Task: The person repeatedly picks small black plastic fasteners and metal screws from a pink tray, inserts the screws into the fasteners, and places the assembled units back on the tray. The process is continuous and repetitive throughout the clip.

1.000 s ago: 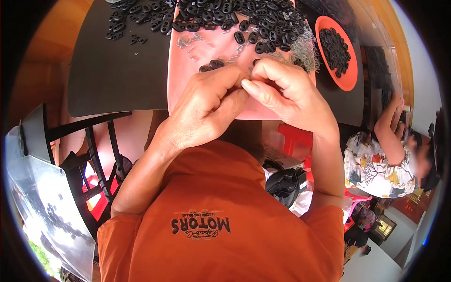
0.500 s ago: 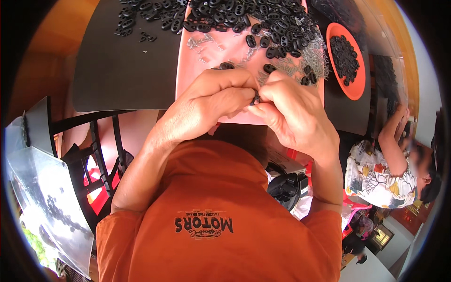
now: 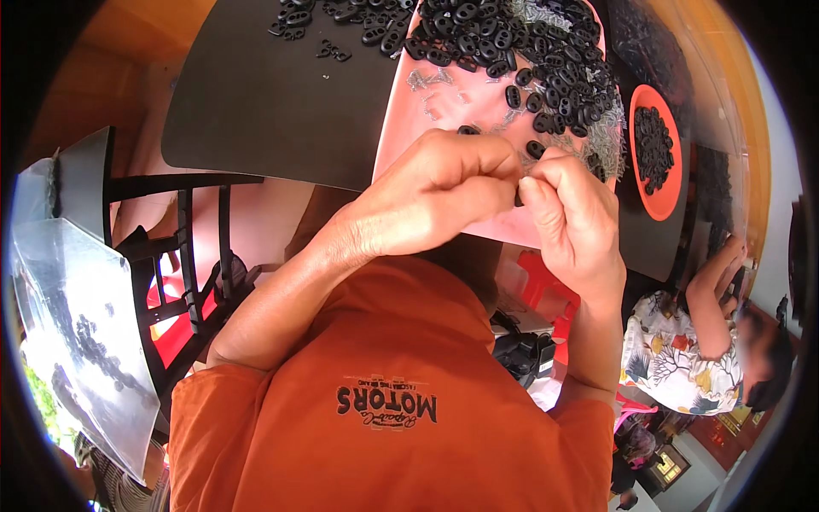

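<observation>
My left hand (image 3: 439,196) and my right hand (image 3: 576,213) meet over the near edge of a pink tray (image 3: 394,141), fingers closed and tips close together. Between them shows a sliver of a small black piece (image 3: 519,194), pinched by the left fingers and mostly hidden. The right thumb and forefinger press together beside it; what they hold is hidden. Beyond the hands, black oval cord locks (image 3: 563,85) with two holes lie heaped in the tray. Small metal springs (image 3: 607,128) are scattered along the tray's right side, with more at its left.
The tray rests on a dark table (image 3: 281,111), with more black cord locks (image 3: 375,34) at its far left. An orange bowl (image 3: 670,183) of small black parts stands to the right. A black chair (image 3: 188,247) is at the left; another person (image 3: 682,350) sits at the right.
The tray, table and bowl appear shifted to the right in view. My hands stay together over the tray's near edge, and the black piece is more covered by the fingers.
</observation>
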Tool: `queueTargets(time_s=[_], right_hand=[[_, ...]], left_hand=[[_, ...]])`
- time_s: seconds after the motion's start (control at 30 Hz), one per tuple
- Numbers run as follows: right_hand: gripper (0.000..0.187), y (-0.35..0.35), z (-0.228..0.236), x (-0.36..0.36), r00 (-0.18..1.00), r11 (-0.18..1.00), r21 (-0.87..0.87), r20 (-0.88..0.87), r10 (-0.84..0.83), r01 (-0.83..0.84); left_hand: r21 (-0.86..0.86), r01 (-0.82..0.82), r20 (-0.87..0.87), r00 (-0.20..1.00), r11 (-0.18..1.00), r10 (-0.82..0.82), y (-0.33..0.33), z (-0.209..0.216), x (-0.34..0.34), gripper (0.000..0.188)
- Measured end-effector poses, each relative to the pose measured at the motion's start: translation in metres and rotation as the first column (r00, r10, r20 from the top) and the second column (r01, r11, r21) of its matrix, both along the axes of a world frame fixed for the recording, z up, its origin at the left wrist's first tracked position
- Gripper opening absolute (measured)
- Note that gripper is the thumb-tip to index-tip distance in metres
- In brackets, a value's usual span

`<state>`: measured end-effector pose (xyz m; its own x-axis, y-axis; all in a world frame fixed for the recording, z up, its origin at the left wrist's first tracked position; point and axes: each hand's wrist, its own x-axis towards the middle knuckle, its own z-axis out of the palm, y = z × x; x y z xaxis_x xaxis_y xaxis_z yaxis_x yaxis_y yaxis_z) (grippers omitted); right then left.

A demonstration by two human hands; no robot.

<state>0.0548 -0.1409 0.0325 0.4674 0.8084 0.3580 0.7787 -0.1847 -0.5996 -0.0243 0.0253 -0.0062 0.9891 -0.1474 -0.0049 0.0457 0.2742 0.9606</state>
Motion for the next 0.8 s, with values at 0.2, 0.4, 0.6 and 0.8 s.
queueTargets(time_s=[0.2,0.4,0.6,0.8], right_hand=[[0.017,0.002,0.004,0.001,1.0,0.994,-0.11,-0.003,-0.024,0.024],[0.009,0.006,0.004,0.012,0.982,0.989,-0.109,-0.174,0.078,-0.098],[0.009,0.046,-0.004,0.043,0.983,0.981,-0.096,0.061,0.174,-0.167],[0.018,0.067,-0.006,0.052,0.928,0.897,-0.393,0.214,0.304,-0.203]], left_hand=[[0.224,-0.207,0.266,0.953,0.952,0.144,-0.011,-0.007,0.0,0.005],[0.38,-0.374,0.39,0.894,0.846,0.22,-0.006,-0.006,-0.005,0.004],[0.367,-0.384,0.388,0.891,0.848,0.236,-0.003,-0.005,-0.006,0.01],[0.279,-0.398,0.408,0.873,0.874,0.267,-0.004,-0.009,-0.004,0.013]])
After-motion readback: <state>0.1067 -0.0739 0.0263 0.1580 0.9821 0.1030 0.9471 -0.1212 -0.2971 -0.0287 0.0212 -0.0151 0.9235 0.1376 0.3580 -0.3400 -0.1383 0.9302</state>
